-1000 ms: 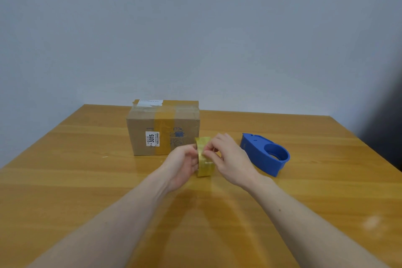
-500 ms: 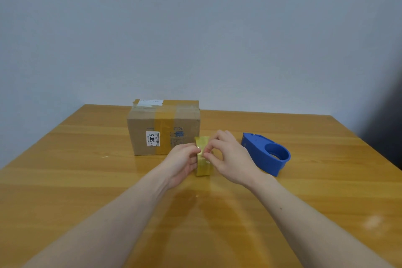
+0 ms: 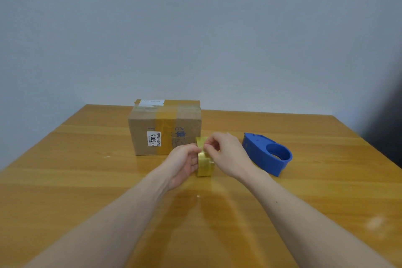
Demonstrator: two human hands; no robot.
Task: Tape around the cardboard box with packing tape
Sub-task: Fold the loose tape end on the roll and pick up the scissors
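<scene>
In the head view, the cardboard box (image 3: pixel 164 128) stands on the wooden surface (image 3: pixel 65 169), a little left of the middle of the frame. Its long axis runs from left to right across the picture, and 1 wide side faces the camera. This side carries a white label with the number 3015 (image 3: pixel 154 139), turned so that the digits read from bottom to top. A yellowish band of tape (image 3: pixel 166 115) already goes over the top and down the front side, across the long axis.

The roll of packing tape (image 3: pixel 204 165) is just in front of the lower right corner of the box, near the middle of the frame. It stands on its edge, so its round faces look left and right, and its yellow outer band faces the camera.

The left hand (image 3: pixel 185 165) comes from the lower left. It is curled around the left side of the roll and holds it, the thumb on top. The right hand (image 3: pixel 226 154) comes from the lower right, with the wrist bent a little. Its thumb and forefinger are pinched together at the top of the roll, on the tape there; the other fingers are bent loosely. Both forearms are bare and meet in a V shape.

A blue tape dispenser (image 3: pixel 268 154) lies on the surface right of the right hand, apart from it.
</scene>
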